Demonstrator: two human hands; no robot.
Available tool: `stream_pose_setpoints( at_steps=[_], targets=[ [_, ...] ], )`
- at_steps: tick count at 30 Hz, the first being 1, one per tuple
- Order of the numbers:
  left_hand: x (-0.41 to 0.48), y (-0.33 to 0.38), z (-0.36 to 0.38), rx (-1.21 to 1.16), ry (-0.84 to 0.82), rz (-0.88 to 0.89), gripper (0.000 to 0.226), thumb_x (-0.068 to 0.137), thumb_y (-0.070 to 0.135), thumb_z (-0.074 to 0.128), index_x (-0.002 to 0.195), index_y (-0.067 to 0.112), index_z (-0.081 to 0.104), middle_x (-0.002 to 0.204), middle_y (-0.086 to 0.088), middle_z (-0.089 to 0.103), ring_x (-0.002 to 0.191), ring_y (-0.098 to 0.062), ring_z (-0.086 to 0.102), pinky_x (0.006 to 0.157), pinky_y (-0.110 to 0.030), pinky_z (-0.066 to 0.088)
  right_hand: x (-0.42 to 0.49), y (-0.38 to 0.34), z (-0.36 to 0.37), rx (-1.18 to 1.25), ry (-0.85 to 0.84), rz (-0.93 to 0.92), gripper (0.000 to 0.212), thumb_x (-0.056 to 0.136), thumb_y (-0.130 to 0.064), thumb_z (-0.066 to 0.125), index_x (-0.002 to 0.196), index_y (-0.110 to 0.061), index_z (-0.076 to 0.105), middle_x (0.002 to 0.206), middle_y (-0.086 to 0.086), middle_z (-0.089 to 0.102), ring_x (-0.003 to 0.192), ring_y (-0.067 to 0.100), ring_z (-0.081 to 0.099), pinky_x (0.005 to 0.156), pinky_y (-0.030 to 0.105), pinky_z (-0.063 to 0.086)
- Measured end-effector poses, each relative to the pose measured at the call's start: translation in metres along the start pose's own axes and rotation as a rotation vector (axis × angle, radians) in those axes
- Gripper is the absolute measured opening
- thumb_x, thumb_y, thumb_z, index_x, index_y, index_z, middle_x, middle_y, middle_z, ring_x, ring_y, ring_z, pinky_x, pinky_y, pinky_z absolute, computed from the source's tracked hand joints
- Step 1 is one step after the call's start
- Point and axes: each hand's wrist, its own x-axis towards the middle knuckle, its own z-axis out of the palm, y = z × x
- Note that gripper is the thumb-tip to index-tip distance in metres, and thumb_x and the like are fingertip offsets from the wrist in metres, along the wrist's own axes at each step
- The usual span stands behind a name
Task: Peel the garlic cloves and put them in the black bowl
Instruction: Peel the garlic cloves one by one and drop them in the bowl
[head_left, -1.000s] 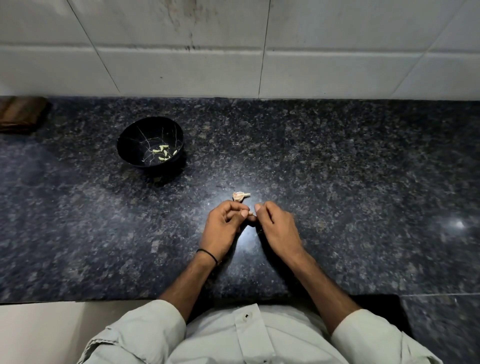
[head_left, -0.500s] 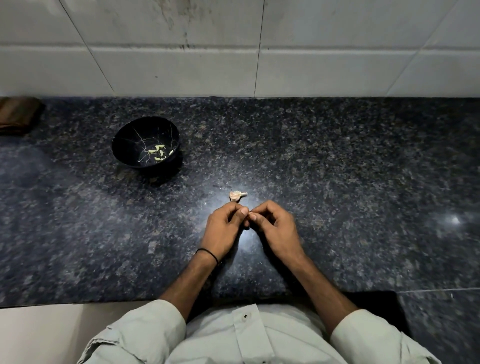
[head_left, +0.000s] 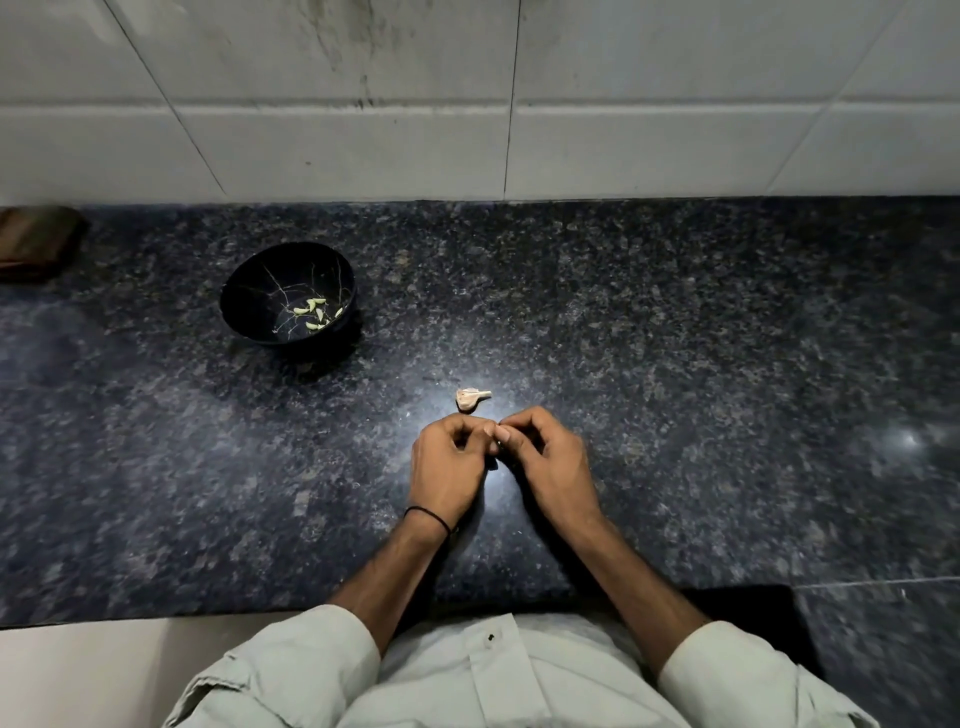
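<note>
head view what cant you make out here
- Small garlic clove, head view: almost all hidden by the curled fingers of the left hand and right hand; peeled or not, cannot tell.
- Pale pieces in the round black bowl, head view: too small to count.
- Brown object, head view: cut off by the left edge, dim.

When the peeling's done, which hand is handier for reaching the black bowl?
Probably the left hand: both pinch the clove, but the bowl sits on the left side, farther back; the right hand would have to cross over.
</note>
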Motion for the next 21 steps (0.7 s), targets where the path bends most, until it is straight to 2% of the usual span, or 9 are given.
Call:
stream_pose_setpoints(
  at_steps=[5, 8, 10, 12, 16, 18, 21],
  targets=[
    [-0.001, -0.003, 0.003, 0.09, 0.054, 0.03, 0.022, 0.094, 0.021, 0.064, 0.074, 0.015, 0.07, 0.065, 0.001, 0.071, 0.061, -0.016, 0.071, 0.068, -0.037, 0.06, 0.0, 0.001, 0.003, 0.04, -0.007, 0.029, 0.013, 0.094, -0.026, 0.07, 0.09, -0.014, 0.07, 0.083, -0.002, 0.074, 0.081, 0.012, 0.071, 0.073, 0.031, 0.059],
    [-0.002, -0.005, 0.003, 0.133, 0.069, 0.05, 0.021, 0.094, 0.024, 0.064, 0.074, 0.017, 0.069, 0.063, 0.0, 0.07, 0.061, -0.016, 0.069, 0.069, -0.04, 0.057, 0.001, 0.002, 0.006, 0.03, 0.03, 0.037, 0.011, 0.094, -0.021, 0.07, 0.088, -0.012, 0.07, 0.08, -0.003, 0.074, 0.077, 0.007, 0.07, 0.07, 0.024, 0.055],
    [-0.002, -0.006, 0.004, 0.117, 0.069, 0.054, 0.019, 0.092, 0.023, 0.065, 0.074, 0.017, 0.069, 0.065, 0.001, 0.07, 0.064, -0.016, 0.068, 0.068, -0.041, 0.056, 0.002, 0.004, 0.008, -0.005, 0.053, 0.033, 0.009, 0.094, -0.018, 0.069, 0.088, -0.013, 0.069, 0.08, -0.004, 0.073, 0.077, 0.007, 0.07, 0.071, 0.028, 0.057],
    [-0.002, -0.007, 0.005, 0.102, 0.076, 0.055, 0.018, 0.091, 0.022, 0.067, 0.074, 0.017, 0.07, 0.068, 0.004, 0.071, 0.068, -0.016, 0.068, 0.068, -0.038, 0.055, 0.003, 0.004, 0.009, -0.025, 0.061, 0.029, 0.006, 0.094, -0.015, 0.067, 0.09, -0.012, 0.069, 0.082, -0.005, 0.073, 0.078, 0.006, 0.07, 0.073, 0.028, 0.057],
    [-0.003, -0.01, 0.005, 0.121, 0.086, 0.09, 0.016, 0.09, 0.021, 0.069, 0.074, 0.017, 0.068, 0.069, 0.003, 0.07, 0.068, -0.015, 0.065, 0.064, -0.029, 0.05, 0.002, 0.003, 0.007, -0.142, 0.071, -0.003, 0.006, 0.096, -0.02, 0.065, 0.091, -0.015, 0.066, 0.08, -0.01, 0.069, 0.075, 0.0, 0.063, 0.065, 0.014, 0.045],
    [-0.004, -0.012, 0.004, 0.158, 0.091, 0.146, 0.017, 0.091, 0.02, 0.069, 0.075, 0.014, 0.066, 0.067, 0.001, 0.067, 0.062, -0.011, 0.058, 0.058, -0.02, 0.042, 0.002, 0.003, 0.007, -0.214, 0.054, -0.018, 0.009, 0.097, -0.023, 0.063, 0.09, -0.017, 0.062, 0.078, -0.011, 0.066, 0.074, 0.004, 0.06, 0.062, 0.016, 0.041],
    [-0.006, -0.014, 0.001, 0.196, 0.084, 0.222, 0.019, 0.093, 0.015, 0.066, 0.075, 0.01, 0.063, 0.064, 0.0, 0.063, 0.059, -0.007, 0.05, 0.056, -0.016, 0.036, 0.005, 0.004, 0.006, -0.25, 0.024, -0.017, 0.013, 0.098, -0.025, 0.061, 0.087, -0.018, 0.06, 0.075, -0.01, 0.063, 0.07, 0.004, 0.056, 0.063, 0.024, 0.04]
  ],
)
